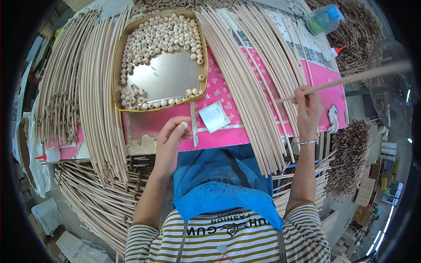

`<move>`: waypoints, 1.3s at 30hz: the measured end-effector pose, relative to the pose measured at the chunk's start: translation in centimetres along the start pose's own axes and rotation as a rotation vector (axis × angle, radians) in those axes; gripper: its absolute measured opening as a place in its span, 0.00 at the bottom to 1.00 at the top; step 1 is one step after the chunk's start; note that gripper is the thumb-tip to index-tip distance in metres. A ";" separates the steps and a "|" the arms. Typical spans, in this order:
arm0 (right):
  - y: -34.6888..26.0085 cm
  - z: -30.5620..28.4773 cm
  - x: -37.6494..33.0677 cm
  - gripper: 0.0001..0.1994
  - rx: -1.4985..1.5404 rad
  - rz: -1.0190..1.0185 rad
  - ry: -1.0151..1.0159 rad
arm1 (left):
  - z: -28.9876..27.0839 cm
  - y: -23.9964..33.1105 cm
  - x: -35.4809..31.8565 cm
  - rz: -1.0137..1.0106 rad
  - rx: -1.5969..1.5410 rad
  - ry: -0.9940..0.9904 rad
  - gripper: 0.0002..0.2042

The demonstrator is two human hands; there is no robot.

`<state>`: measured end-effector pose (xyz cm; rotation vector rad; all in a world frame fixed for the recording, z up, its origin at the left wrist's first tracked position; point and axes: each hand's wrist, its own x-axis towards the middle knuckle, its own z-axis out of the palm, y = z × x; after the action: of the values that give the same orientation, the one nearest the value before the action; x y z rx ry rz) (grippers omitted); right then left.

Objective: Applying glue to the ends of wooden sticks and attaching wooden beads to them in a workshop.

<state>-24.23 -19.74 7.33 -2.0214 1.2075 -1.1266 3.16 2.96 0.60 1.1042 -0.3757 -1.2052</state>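
My left hand is closed in a pinch on a small pale wooden bead, over the table's near edge. Between the thumb and fingers of my right hand is a thin wooden stick. It slants out to the right, its far end blurred. Beyond my left hand lies a gold-rimmed tray, holding many round wooden beads with holes. A small square white dish with a glossy inside sits between my hands. A flat metal strip lies beside it.
Bundles of wooden sticks cross the pink table cover, with more sticks at the left. Red-tipped bottles stand at the right and left. A plastic jar and a fan are far right.
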 end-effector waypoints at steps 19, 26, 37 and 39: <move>-4.7 14.3 -6.5 0.09 -0.004 -0.224 -0.179 | -0.2 -5.2 3.9 0.017 0.165 -0.157 0.13; -2.6 14.6 -7.2 0.09 0.000 -0.451 -0.024 | 0.7 -3.6 2.5 -0.056 0.388 -0.018 0.15; -4.7 7.9 -5.6 0.05 0.589 0.057 -0.229 | 2.2 -2.7 1.4 -0.093 0.015 0.010 0.16; -4.5 7.9 -5.5 0.06 0.565 0.033 -0.244 | 2.2 -2.4 1.7 -0.094 -0.001 0.010 0.16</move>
<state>-16.89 -12.61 4.54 -1.6362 0.6956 -1.0243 0.81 0.59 -0.92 1.1369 -0.3183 -1.2817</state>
